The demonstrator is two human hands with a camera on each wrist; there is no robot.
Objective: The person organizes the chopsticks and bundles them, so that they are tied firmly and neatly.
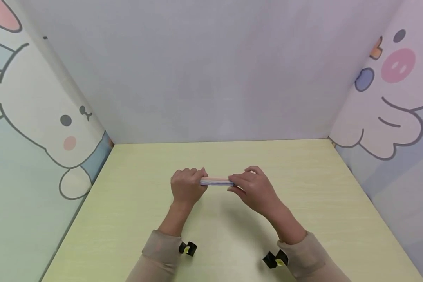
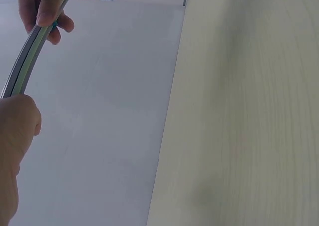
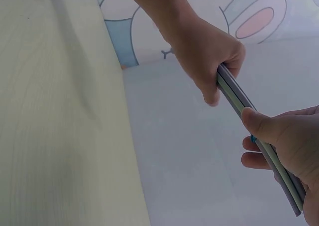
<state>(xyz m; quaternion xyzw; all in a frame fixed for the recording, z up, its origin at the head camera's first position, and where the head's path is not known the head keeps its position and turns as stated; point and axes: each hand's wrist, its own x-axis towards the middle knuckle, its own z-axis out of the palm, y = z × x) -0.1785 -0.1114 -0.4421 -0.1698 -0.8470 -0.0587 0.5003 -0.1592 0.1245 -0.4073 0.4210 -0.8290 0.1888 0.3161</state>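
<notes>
Above the table, both hands hold a slim bundle of long, straw-like sticks (image 1: 216,181) in pale pink, white and blue, lying nearly level. My left hand (image 1: 188,186) grips one end in a fist. Toward the other end, my right hand (image 1: 255,190) pinches the bundle between thumb and fingers. Grey and pale green show along the sticks (image 3: 235,92) in the right wrist view, and a small teal tie (image 3: 253,138) peeks out by the right fingertips. The left fist hides its end, and I cannot tell exactly what the sticks are.
A pale wood-grain table (image 1: 144,164) lies beneath the hands. Behind it rises a plain light wall (image 1: 211,78), with cartoon-printed panels at left (image 1: 31,156) and right (image 1: 391,117). Small black devices (image 1: 188,248) sit by both cuffs.
</notes>
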